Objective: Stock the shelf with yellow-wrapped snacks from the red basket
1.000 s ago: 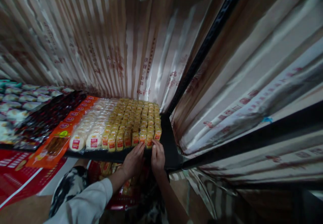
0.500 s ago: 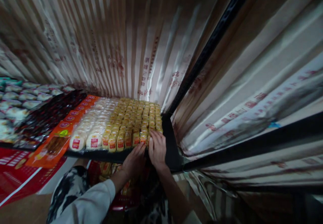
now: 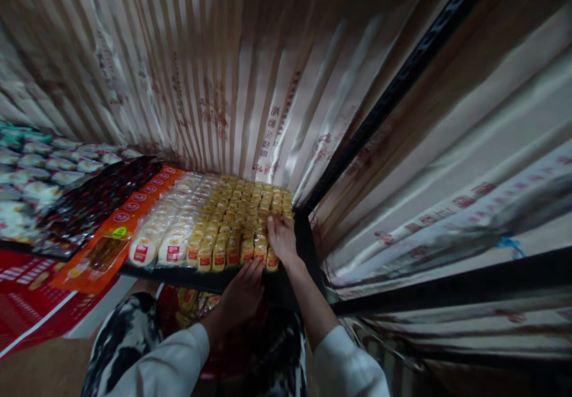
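Yellow packets [image 3: 233,221] meet curled left hand [image 3: 245,288] in front, arched right hand [image 3: 283,239] on top; pinching unclear.

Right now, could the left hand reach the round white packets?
Probably yes: the left hand is by the yellow packets, and nothing seems to block its way along the front of the black shelf to the white packets.

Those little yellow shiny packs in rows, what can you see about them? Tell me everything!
The small, shiny yellow packs look plastic-wrapped and stand in tight rows on the flat black shelf, near its right end. The front ones show orange-red labels, too small to read. The bare right hand covers part of the rightmost rows; the bare left hand seems to touch their front.
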The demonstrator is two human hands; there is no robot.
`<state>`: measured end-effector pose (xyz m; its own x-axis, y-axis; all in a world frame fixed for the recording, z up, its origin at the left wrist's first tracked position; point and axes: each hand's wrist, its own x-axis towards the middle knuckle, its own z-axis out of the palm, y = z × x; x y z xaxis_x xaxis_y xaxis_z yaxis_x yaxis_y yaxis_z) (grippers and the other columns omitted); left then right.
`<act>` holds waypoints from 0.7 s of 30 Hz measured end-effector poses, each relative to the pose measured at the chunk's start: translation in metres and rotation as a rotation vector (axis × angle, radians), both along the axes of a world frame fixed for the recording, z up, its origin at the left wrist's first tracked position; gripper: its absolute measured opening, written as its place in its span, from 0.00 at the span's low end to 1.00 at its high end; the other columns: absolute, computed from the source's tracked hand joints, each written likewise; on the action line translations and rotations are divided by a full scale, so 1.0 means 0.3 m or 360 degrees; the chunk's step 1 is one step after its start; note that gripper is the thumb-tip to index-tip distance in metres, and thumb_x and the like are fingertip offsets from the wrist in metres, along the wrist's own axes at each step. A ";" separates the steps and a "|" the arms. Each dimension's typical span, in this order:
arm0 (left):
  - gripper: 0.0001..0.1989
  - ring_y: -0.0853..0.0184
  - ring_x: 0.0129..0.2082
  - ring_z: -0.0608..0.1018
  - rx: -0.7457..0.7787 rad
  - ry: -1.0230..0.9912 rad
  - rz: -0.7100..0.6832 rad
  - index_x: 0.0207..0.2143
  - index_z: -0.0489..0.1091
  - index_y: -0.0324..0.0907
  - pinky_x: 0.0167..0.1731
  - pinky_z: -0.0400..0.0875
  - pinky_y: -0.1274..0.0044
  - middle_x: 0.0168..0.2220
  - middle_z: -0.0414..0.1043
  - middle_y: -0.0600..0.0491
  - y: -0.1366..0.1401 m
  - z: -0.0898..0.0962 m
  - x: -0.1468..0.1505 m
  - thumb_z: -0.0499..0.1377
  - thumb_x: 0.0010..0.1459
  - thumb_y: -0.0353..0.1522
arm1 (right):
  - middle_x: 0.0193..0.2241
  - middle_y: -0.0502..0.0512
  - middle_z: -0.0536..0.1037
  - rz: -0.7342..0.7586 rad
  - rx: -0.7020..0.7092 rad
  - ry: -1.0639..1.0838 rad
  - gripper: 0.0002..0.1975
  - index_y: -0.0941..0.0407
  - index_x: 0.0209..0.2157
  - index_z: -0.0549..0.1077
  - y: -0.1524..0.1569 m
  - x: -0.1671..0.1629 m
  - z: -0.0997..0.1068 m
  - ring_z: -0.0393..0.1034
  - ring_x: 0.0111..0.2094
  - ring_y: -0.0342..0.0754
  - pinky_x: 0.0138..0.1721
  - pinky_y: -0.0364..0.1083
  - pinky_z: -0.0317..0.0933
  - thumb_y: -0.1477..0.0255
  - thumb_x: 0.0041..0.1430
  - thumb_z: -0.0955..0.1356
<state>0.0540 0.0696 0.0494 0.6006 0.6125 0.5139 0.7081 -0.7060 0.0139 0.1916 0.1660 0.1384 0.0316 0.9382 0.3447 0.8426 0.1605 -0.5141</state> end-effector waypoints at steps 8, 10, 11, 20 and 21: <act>0.21 0.59 0.64 0.53 0.0001 -0.0108 0.0009 0.56 0.59 0.28 0.60 0.54 0.67 0.59 0.61 0.42 0.001 0.015 0.005 0.47 0.61 0.28 | 0.41 0.57 0.76 0.0153 -0.0110 0.0120 0.29 0.56 0.45 0.75 0.017 0.034 -0.018 0.59 0.52 0.52 0.54 0.53 0.54 0.58 0.65 0.49; 0.22 0.60 0.64 0.53 0.0006 -0.0130 0.0017 0.56 0.59 0.29 0.60 0.53 0.67 0.58 0.61 0.43 0.002 0.019 0.006 0.47 0.61 0.29 | 0.42 0.56 0.77 0.0166 -0.0101 0.0125 0.29 0.55 0.45 0.75 0.022 0.040 -0.018 0.59 0.52 0.52 0.55 0.54 0.54 0.57 0.65 0.50; 0.22 0.60 0.64 0.53 0.0007 -0.0141 0.0020 0.56 0.59 0.29 0.60 0.53 0.66 0.58 0.61 0.43 0.003 0.020 0.007 0.47 0.61 0.29 | 0.42 0.56 0.77 0.0164 -0.0102 0.0150 0.28 0.54 0.45 0.75 0.024 0.041 -0.019 0.60 0.52 0.51 0.54 0.54 0.54 0.57 0.65 0.50; 0.21 0.60 0.63 0.55 0.0003 -0.0152 0.0044 0.57 0.59 0.31 0.61 0.51 0.64 0.58 0.62 0.44 0.000 0.027 0.005 0.47 0.62 0.29 | 0.43 0.55 0.77 0.0133 -0.0020 0.0267 0.28 0.54 0.42 0.76 0.014 0.039 0.000 0.62 0.50 0.51 0.53 0.53 0.56 0.58 0.65 0.50; 0.22 0.60 0.63 0.55 -0.0004 -0.0148 0.0045 0.57 0.59 0.31 0.61 0.51 0.64 0.58 0.62 0.44 0.000 0.028 0.005 0.47 0.62 0.29 | 0.43 0.55 0.77 0.0118 0.0006 0.0270 0.28 0.54 0.43 0.75 0.019 0.040 0.003 0.61 0.50 0.51 0.53 0.53 0.55 0.58 0.65 0.50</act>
<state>0.0555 0.0695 0.0577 0.5329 0.6300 0.5649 0.7234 -0.6856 0.0821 0.2036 0.1715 0.1392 0.0203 0.9389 0.3437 0.7295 0.2211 -0.6472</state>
